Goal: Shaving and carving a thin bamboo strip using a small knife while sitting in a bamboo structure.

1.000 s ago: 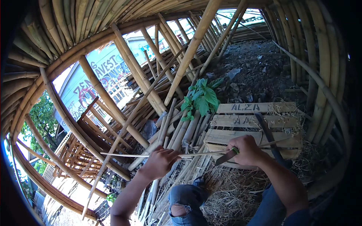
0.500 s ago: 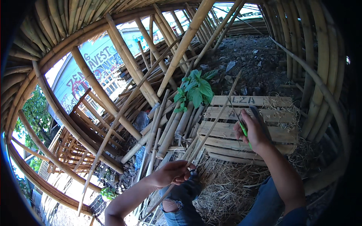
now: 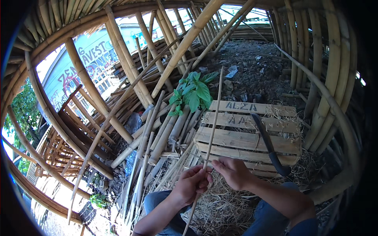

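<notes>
My left hand [image 3: 193,181] is closed around a long, thin bamboo strip [image 3: 214,118], which slants up past the crate and down between my knees. Close beside it, my right hand [image 3: 233,173] is closed on the knife seen earlier with a green handle. The fist hides that handle now; what looks like its narrow blade [image 3: 199,157] crosses the strip just above my left fingers. On the slatted wooden crate [image 3: 244,140] lies a machete [image 3: 263,133] with a dark blade and black handle, to the right of my hands.
Bamboo poles [image 3: 165,139] and split strips lie in a heap at left, by a leafy green plant [image 3: 193,92]. Shavings [image 3: 228,210] cover the ground between my knees. A bamboo wall [image 3: 330,78] stands at right, and slanting posts [image 3: 88,76] at left.
Both hands have come together at the strip. The right hand moved down and left from above the crate, bringing the knife to the strip. The strip stands steeper, and the machete shows fully.
</notes>
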The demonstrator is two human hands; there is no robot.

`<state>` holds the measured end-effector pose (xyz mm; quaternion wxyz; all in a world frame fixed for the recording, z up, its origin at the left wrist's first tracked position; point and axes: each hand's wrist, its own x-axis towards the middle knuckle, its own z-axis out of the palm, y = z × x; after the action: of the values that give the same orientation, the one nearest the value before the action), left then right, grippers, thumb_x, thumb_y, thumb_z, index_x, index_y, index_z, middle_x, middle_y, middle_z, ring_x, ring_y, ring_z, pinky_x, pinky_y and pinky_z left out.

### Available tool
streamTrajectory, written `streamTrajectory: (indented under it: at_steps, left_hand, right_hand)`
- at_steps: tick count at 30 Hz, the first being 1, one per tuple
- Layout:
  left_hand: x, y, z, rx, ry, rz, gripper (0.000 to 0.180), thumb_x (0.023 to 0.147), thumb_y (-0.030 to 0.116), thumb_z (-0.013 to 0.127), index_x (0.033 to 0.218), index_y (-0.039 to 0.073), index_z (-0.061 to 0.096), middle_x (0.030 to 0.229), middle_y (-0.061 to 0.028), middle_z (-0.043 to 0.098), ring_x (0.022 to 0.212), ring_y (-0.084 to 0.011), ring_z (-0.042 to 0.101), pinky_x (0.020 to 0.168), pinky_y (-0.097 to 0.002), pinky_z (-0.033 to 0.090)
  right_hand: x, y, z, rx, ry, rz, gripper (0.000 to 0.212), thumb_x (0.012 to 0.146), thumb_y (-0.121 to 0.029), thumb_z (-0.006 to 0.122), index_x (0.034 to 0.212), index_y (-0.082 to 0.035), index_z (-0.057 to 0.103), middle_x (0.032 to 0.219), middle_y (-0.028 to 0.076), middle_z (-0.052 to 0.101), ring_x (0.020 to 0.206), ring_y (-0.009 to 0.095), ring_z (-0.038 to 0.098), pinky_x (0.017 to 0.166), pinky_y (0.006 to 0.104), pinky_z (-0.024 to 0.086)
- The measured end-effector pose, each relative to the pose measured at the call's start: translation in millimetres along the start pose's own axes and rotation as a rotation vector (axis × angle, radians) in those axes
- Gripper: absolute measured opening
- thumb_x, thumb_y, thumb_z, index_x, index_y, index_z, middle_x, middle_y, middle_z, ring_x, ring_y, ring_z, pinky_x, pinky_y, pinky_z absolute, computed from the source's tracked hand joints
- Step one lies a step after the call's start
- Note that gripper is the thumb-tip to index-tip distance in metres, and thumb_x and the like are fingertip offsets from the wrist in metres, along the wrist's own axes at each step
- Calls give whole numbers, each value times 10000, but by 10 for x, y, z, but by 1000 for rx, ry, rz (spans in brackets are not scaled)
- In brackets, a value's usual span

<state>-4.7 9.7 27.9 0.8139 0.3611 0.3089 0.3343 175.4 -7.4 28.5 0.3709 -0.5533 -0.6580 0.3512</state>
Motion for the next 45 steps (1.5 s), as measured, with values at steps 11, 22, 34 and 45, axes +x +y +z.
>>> streamTrajectory:
  at_steps: [11,22,34,45]
  left_hand:
    - [-174,-386,41,410,142,365,171,900,27,468,1017,-41,572,838,-42,605,711,-111,569,665,-232,468]
    - [-126,-557,-191,824,116,555,154,886,-49,412,916,-77,560,739,-49,531,652,-59,467,552,-214,394]
    - [-294,-363,-1,726,271,363,131,891,7,465,921,-62,573,604,-49,526,531,-59,472,469,-229,391]
    - [-467,-596,-110,761,225,595,148,909,48,482,968,-73,542,659,-44,505,580,-100,444,530,-235,391]
  right_hand:
    - [-186,83,249,-369,94,-377,436,889,-393,455,681,-12,507,462,96,508,400,268,546,385,378,429]
    - [-59,232,260,-597,119,-638,413,871,-355,502,604,-41,475,435,81,480,362,214,525,345,322,419]
    - [157,442,-79,-786,303,-455,388,891,-337,485,630,-51,451,406,58,431,329,214,468,336,343,367]
    - [242,503,-290,-802,377,-326,315,877,-274,486,665,-43,444,439,93,443,369,264,476,374,383,357]
